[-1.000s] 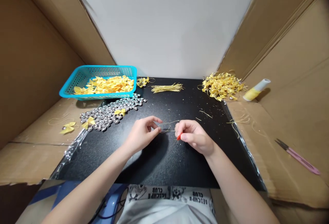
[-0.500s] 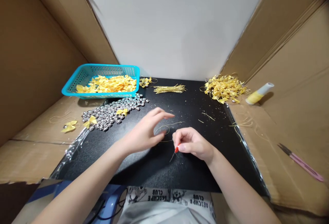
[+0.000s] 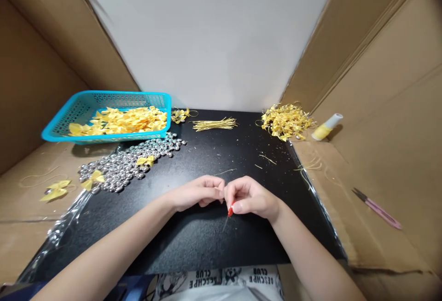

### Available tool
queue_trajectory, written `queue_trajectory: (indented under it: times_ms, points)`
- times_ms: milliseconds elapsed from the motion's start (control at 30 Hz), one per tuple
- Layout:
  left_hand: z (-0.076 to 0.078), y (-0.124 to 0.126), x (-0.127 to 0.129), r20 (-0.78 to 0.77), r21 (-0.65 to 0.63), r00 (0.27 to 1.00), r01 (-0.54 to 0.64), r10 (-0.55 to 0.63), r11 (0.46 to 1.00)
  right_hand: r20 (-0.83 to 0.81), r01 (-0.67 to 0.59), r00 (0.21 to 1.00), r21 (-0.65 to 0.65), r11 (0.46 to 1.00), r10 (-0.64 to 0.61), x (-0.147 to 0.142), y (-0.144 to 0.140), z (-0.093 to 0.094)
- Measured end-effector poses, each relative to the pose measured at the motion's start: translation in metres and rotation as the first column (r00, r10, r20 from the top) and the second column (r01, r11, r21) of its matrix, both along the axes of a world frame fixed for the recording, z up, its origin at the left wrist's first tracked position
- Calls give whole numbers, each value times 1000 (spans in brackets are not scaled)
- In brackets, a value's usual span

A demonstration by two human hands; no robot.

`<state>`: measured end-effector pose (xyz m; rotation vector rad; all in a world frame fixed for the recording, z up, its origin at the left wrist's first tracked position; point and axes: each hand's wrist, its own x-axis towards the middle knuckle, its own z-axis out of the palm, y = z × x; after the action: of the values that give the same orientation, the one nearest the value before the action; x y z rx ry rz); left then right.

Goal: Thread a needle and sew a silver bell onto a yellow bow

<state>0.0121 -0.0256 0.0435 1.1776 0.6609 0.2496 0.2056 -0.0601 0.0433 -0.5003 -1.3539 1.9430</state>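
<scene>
Bare forearms, white printed shirt [image 3: 221, 275]

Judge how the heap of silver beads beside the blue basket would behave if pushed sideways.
The silver beads look round and glossy, so they would probably roll and scatter across the smooth black mat. They lie loose, likely shifting singly, not as one mass. The clear plastic sheet under them may slide too.

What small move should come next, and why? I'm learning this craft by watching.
Probably draw the gold thread through with the red-tipped tool: the left hand and right hand pinch together at it, and the thread trails loose on the mat.
</scene>
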Motion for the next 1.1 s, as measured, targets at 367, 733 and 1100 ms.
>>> queue_trajectory:
  times_ms: [367,733,1100]
  points:
    - [-12,-6,-5,-19,97,1000,22,-20,995,-32,111,993,-66,992,-113,2,-1,-4]
    - [-4,-8,-1,31,-135,990,142,-140,981,43,-18,999,-99,995,22,1,-5,0]
    - [-3,-12,1,-53,193,983,-165,178,967,89,263,962,-39,964,-259,-1,-2,3]
